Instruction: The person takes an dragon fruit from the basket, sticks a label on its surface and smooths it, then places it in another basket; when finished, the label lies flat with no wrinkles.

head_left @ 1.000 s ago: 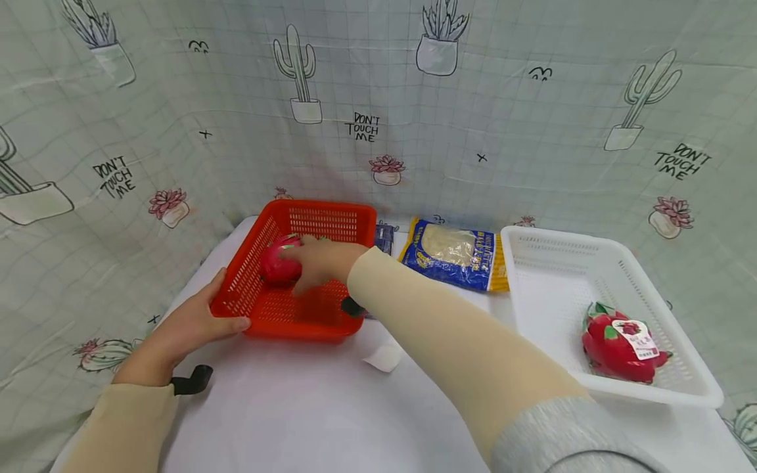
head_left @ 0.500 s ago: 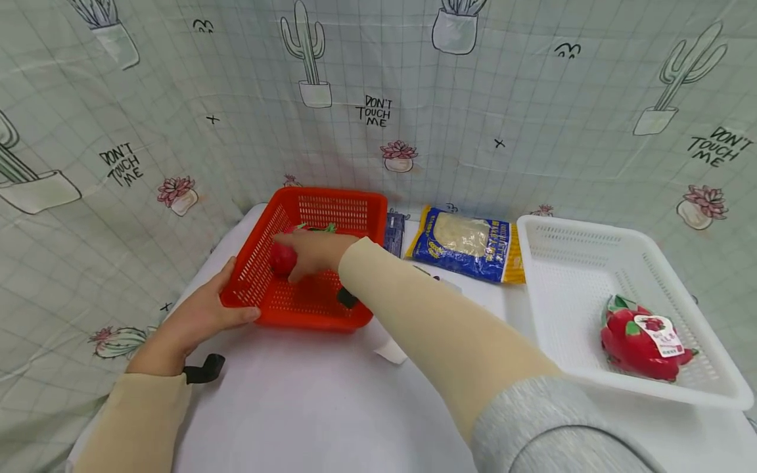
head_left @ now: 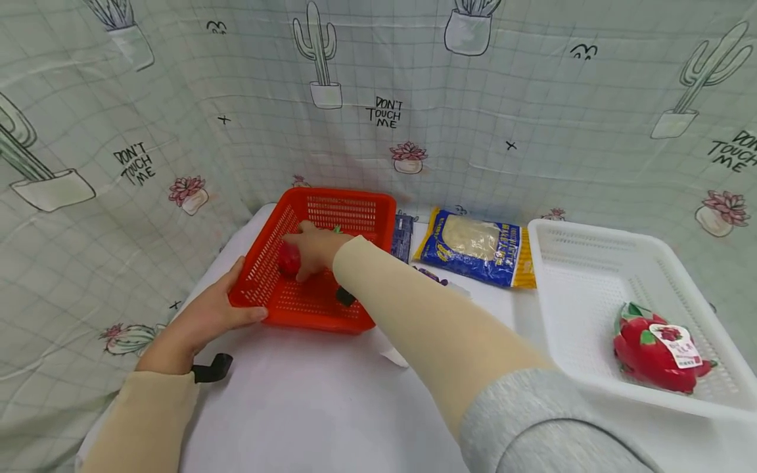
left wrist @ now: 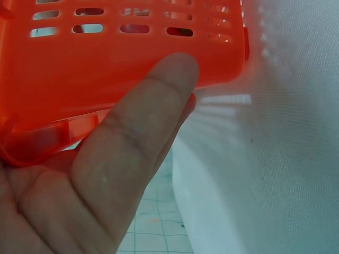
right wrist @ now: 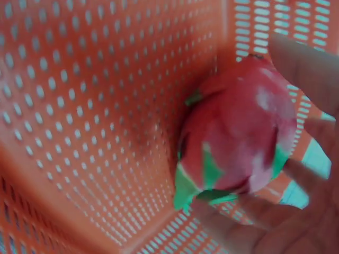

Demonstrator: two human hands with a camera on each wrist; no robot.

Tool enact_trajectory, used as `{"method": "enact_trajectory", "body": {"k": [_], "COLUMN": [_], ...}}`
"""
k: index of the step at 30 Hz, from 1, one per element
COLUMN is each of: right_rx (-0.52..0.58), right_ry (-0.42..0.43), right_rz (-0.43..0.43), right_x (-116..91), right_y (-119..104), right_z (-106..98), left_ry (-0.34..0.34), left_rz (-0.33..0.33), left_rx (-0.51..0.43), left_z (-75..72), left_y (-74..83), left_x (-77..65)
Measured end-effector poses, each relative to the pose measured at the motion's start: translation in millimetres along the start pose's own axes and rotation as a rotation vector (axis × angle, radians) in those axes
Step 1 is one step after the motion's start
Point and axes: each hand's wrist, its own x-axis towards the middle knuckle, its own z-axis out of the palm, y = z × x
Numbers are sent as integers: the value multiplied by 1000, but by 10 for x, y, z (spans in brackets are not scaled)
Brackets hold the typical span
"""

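In the head view, the red plastic basket (head_left: 316, 322) stands left of centre on a white table. My left hand (head_left: 207, 318) holds its near left corner; the left wrist view shows the thumb (left wrist: 153, 106) lying along the outer wall. My right hand (head_left: 316, 249) reaches inside and grips a pink-red dragon fruit (right wrist: 243, 127) with green-tipped scales. The right wrist view has thumb and fingers on opposite sides of the fruit, close to the perforated basket wall. Behind the hand, a bit of green (head_left: 337, 229) shows in the basket.
At right, a white basket (head_left: 568, 315) holds a packaged red dragon fruit (head_left: 656, 348) with a white label. A blue and yellow food packet (head_left: 473, 246) lies between the baskets, beside a dark packet (head_left: 403, 236). A small white scrap (head_left: 395, 356) lies near the right forearm.
The right hand has shifted over the dragon fruit, covering more of it in the red basket. The left hand keeps its place on the corner. The head view has tilted slightly.
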Motion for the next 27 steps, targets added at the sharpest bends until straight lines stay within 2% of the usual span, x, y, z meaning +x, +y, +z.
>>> {"method": "enact_trajectory", "body": {"k": [3,6,12,18,22,27], "right_rx": [41,17,-91,-161,-289,-338], "right_ry": [53,32,-84,-140,-159,-163], "right_rz": [39,61,-8,34,-59,-103], "right_x": [94,111,-214,-459,-478,-479], "right_y": [73,103,-52,-206,-239,-268], "right_z": [43,68,-43,-128,-106,-79], "left_ry": [-4,-9,-1,1,-2,-1], "left_rz": [6,3,15,17,13,12], "left_rx": [1,6,12,2,-19,-29], "left_z": [10,16,6,-1,2,5], "left_y": [13,27,43,37,25,6], "left_x": [0,-1,-6,-2,-6,-15]}}
